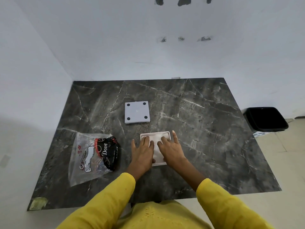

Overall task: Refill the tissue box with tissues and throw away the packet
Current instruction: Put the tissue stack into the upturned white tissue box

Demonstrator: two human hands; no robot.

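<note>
A square white tissue box [168,133] lies open on the dark marble table, filled with white tissues [156,138]. My left hand [143,152] and my right hand [170,150] both rest flat on the tissues, fingers spread, holding nothing. The box's grey lid [137,112], with black feet at its corners, lies apart farther back on the table. To the left of the box lies the clear plastic packet [90,156], flat and crumpled, with black and red "Dove" print.
The table [206,129] stands in a corner, with white walls behind and to the left. A black waste bin [265,119] stands on the floor past the table's right edge. A scrap of tape [38,203] sticks to the front left corner.
</note>
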